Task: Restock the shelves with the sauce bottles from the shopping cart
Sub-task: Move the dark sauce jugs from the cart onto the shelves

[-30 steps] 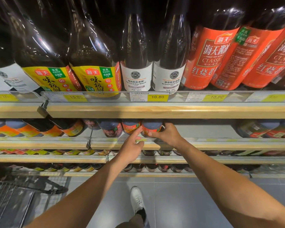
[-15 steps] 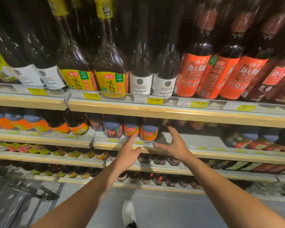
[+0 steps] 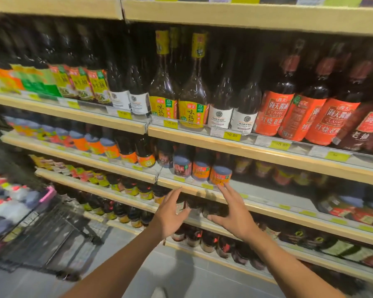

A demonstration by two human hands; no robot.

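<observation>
Sauce bottles (image 3: 2,203) sit in the shopping cart (image 3: 50,194) at my nine o'clock, so smeared by blur that I can make out only red caps and pale labels. The grey floor (image 3: 159,265) runs beneath my forearms. Straight ahead at twelve, my left hand (image 3: 170,216) and right hand (image 3: 235,216) are both spread wide and hold nothing. My right fingertips (image 3: 223,187) reach just under an orange-labelled bottle (image 3: 221,175) at the front of the shelf (image 3: 289,215) (whether they touch it I cannot tell). My hands hide part of the row below. Farther up, at one o'clock, tall bottles (image 3: 274,112) with red labels stand in a row, their tops lost in shadow.
</observation>
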